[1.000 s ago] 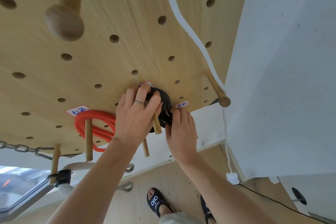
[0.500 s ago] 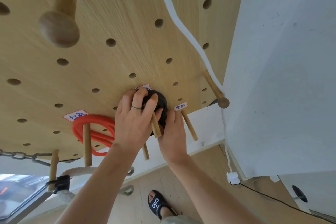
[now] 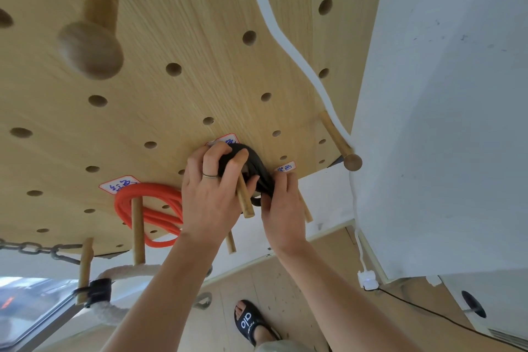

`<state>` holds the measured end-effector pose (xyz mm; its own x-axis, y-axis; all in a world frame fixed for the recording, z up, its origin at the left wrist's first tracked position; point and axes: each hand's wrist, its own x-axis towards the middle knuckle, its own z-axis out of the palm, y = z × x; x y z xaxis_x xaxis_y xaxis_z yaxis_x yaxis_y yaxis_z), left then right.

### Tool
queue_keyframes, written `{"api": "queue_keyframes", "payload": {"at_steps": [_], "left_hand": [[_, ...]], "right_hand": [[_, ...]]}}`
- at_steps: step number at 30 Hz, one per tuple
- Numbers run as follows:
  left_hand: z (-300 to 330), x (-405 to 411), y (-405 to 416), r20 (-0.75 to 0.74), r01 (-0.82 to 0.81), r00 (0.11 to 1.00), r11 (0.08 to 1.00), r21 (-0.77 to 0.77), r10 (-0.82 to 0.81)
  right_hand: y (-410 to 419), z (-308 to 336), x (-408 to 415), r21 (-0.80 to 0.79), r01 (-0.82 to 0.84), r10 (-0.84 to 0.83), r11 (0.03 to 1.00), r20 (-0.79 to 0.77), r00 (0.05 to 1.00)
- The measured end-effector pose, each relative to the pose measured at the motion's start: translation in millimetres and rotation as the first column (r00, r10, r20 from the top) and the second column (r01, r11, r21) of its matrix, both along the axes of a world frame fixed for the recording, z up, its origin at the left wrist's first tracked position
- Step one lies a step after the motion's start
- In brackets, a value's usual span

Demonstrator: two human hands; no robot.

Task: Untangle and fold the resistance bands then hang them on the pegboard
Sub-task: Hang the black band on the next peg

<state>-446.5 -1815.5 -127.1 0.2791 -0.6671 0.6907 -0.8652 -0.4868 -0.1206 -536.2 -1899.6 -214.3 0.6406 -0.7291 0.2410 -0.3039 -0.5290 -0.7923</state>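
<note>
A folded black resistance band (image 3: 255, 167) is looped around a wooden peg (image 3: 245, 200) low on the wooden pegboard (image 3: 177, 23). My left hand (image 3: 211, 194) grips the band's left side, fingers curled over it beside the peg. From the right, my right hand (image 3: 281, 208) pinches the band's lower right part. A coiled red resistance band (image 3: 148, 210) hangs on another peg (image 3: 137, 230) to the left. Small white labels with blue writing sit above both bands; my hands hide much of the black band.
A large knobbed peg (image 3: 91, 46) sticks out at the upper left. Another knobbed peg (image 3: 340, 141) carries a white cord (image 3: 285, 40) near the white wall (image 3: 443, 123). A chain (image 3: 34, 248) and a thick white rope (image 3: 125, 271) hang lower left. My sandalled foot (image 3: 251, 323) stands below.
Both hands have stayed on the black band at its peg. The right hand shifted slightly left and closed in on the band's lower right edge; the view drifted a little.
</note>
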Motion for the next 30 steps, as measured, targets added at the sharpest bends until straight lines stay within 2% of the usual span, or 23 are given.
{"api": "queue_keyframes", "payload": {"at_steps": [8, 13, 30], "left_hand": [[0, -2, 2, -0.095, -0.016, 0.995, 1.000, -0.009, 0.015], [-1, -4, 2, -0.086, -0.019, 0.996, 1.000, -0.010, 0.018], [-13, -5, 3, -0.064, -0.021, 0.998, 0.999, -0.051, 0.017]], "right_hand": [[-7, 2, -4, 0.031, 0.032, -0.032, 0.999, 0.005, 0.999], [-7, 1, 1, 0.055, -0.011, 0.013, 0.998, -0.037, 0.999], [-19, 2, -1, 0.037, 0.044, -0.044, 0.998, -0.020, 0.999]]}}
